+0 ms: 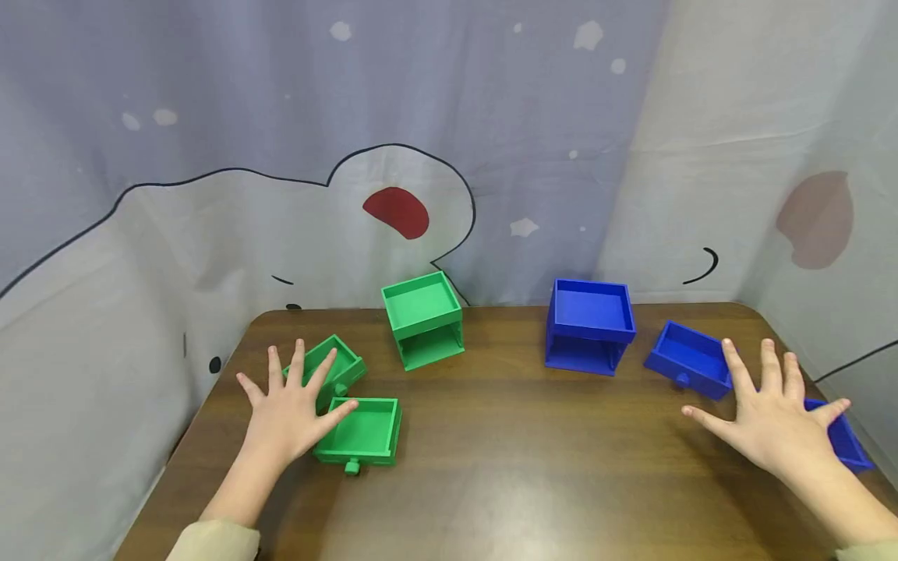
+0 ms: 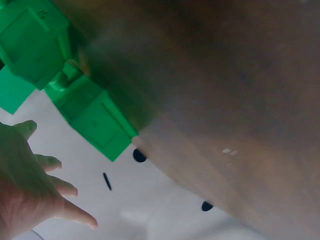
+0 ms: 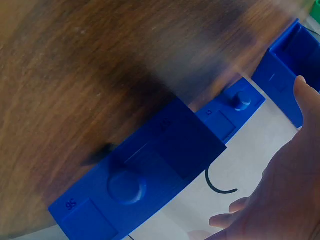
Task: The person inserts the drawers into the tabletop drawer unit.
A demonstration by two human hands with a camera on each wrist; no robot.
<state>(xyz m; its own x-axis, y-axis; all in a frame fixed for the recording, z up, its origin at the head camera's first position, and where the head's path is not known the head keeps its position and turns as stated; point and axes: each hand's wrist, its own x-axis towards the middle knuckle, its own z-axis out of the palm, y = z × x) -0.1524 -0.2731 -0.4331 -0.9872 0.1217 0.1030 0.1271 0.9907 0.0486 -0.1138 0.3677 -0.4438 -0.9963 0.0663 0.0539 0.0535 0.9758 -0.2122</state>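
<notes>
The left hand hovers, fingers spread and holding nothing, over two green drawers; the right hand, equally splayed, probably covers a blue drawer. A careless sweep could knock either off the table.

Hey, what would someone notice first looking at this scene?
Two spread hands hover over a brown table: the left hand above two green drawers, the right hand beside two blue drawers. Behind stand a green cabinet and a blue cabinet, both with empty slots.
</notes>
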